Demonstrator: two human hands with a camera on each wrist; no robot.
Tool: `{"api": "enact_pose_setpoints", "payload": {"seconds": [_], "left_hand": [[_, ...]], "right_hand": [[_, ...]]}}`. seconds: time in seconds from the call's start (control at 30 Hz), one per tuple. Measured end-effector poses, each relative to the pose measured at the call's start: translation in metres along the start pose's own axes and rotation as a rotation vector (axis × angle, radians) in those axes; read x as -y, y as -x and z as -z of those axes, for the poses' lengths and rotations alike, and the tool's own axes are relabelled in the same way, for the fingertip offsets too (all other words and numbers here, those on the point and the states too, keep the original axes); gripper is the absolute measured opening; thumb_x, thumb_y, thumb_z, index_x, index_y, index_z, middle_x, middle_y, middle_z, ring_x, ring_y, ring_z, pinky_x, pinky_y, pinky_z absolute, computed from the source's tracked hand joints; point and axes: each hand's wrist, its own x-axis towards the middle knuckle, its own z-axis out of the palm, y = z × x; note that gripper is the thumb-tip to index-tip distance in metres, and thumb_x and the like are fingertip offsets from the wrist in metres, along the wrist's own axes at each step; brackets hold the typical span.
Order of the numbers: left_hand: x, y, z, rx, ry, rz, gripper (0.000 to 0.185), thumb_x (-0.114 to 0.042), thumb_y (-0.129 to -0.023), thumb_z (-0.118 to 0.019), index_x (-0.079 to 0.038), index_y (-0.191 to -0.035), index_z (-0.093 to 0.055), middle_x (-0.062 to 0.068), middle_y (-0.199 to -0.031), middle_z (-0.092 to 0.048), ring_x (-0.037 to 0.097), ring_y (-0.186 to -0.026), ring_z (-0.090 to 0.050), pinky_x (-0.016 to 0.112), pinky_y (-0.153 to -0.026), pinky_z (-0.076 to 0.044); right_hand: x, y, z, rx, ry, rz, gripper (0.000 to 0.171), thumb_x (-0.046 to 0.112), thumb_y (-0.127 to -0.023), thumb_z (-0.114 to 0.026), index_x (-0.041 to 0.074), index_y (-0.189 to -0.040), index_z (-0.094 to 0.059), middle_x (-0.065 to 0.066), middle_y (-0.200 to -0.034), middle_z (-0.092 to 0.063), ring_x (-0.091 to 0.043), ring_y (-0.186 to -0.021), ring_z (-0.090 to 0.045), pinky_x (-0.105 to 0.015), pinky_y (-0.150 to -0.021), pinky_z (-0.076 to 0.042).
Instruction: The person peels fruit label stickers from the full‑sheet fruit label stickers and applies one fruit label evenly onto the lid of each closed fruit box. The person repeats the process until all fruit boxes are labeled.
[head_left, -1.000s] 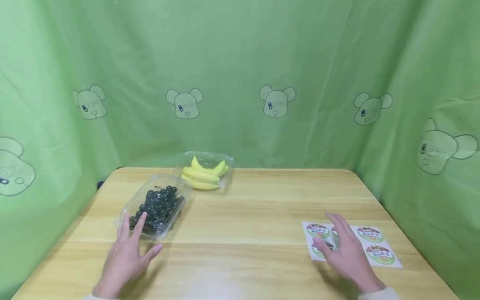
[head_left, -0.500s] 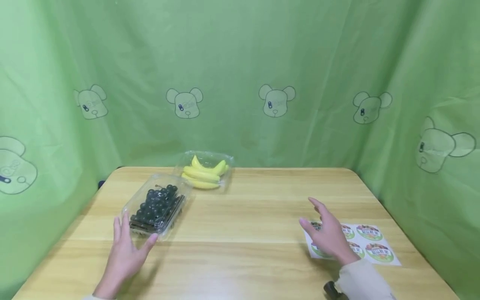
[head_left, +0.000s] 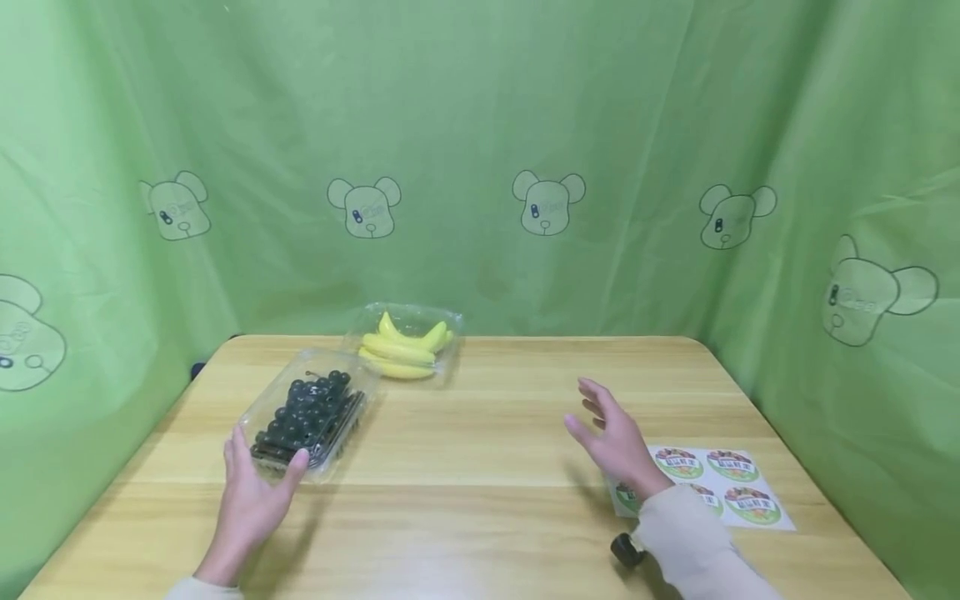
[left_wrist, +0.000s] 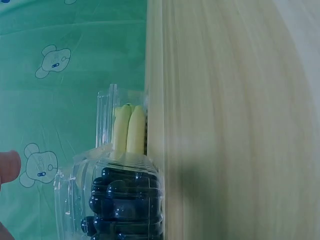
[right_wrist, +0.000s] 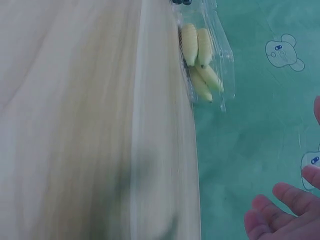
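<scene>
Your left hand [head_left: 251,496], lower left of the head view, now has the near end of the clear box of dark grapes [head_left: 309,410]: thumb up one corner, fingers curled at the other side, so it's a light hold on the box rather than a hover. A sec ago that hand lay flat w/ fingers spread just short of the box, so contact is new. The box itself sits left of centre on the wooden table [head_left: 495,417], about where it was; no lift visible yet. In the left wrist view the box [left_wrist: 125,200] fills the lower left w/ a fingertip at the frame edge. Your right hand [head_left: 611,433] has come off the sticker sheet [head_left: 712,487] at lower right and is now up over bare table, right of centre, fingers loosely spread, holding nothing; can't see any sticker on a fingertip. The sheet, half hidden earlier under that hand, now shows more of its round labels. Right wrist view shows only relaxed fingertips [right_wrist: 280,210] at the lower right corner. Second clear box w/ yellow bananas [head_left: 401,346] sits untouched at the table's far edge, just behind the grapes. My read: the right hand is heading across toward the grape box to join the left, w/o a label.
</scene>
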Motion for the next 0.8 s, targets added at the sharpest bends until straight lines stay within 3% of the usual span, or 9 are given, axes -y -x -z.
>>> {"api": "enact_pose_setpoints", "payload": {"seconds": [0.53,0.8], "left_hand": [[0.001,-0.002,-0.007,-0.126,0.240,0.068,0.108,-0.052,-0.092,-0.057,-0.009,-0.149,0.025,0.021,-0.156,0.022,0.055,-0.138,0.002,0.070,-0.108,-0.006],[0.002,-0.002,-0.010,-0.133,0.299,0.116,0.107,-0.056,-0.093,-0.052,-0.014,-0.147,0.029,0.017,-0.155,0.023,0.053,-0.139,0.005,0.067,-0.110,-0.002]], "right_hand": [[0.012,-0.025,-0.021,0.052,-0.136,-0.079,0.071,0.037,-0.096,-0.059,0.008,-0.151,-0.025,-0.020,-0.151,-0.033,-0.041,-0.134,-0.038,-0.053,-0.107,-0.035],[0.027,-0.032,-0.028,0.088,-0.204,-0.083,0.067,0.031,-0.098,-0.057,0.003,-0.150,-0.025,-0.023,-0.151,-0.032,-0.042,-0.134,-0.036,-0.053,-0.108,-0.034]]}}
